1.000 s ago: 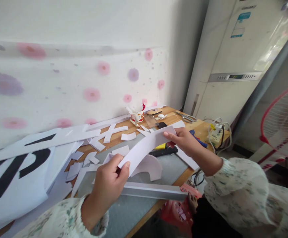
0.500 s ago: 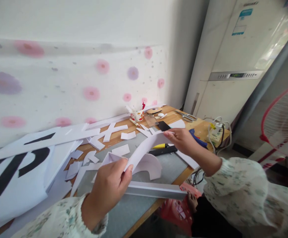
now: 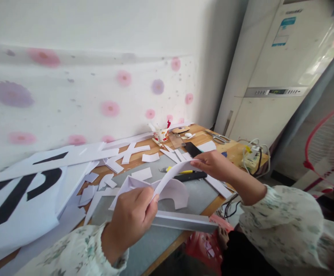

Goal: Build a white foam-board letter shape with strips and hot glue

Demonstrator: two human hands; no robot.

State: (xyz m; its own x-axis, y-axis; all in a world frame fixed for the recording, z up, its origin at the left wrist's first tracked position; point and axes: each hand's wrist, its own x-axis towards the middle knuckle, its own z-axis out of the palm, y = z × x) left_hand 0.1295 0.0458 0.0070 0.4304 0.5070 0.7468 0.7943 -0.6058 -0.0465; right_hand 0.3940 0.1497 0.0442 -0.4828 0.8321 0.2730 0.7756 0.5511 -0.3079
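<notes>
A curved white foam-board strip [image 3: 172, 171] arches between my two hands above the table. My left hand [image 3: 133, 214] pinches its near end between thumb and fingers. At the far end, my right hand [image 3: 213, 165] grips it the same way. Beneath the strip lies a white built-up shape [image 3: 180, 195] with upright walls and a rounded part, partly hidden by my left hand. It rests on a grey cutting mat [image 3: 155, 241]. Behind the strip are a black bar-shaped object [image 3: 191, 176] and a yellow-and-black utility knife [image 3: 169, 168], partly covered.
Cut white pieces [image 3: 142, 173] scatter over the wooden table [image 3: 233, 147]. Large sheets with black lettering [image 3: 20, 191] lie left. A paper cup [image 3: 161, 135], scissors [image 3: 218, 137] and a power strip [image 3: 251, 159] stand farther back. A fan [image 3: 330, 149] is at right, a red bag [image 3: 203, 245] below the edge.
The strip is more strongly arched now, and my hands are slightly closer together. The whole view has shifted a little, so the scene sits slightly farther right.
</notes>
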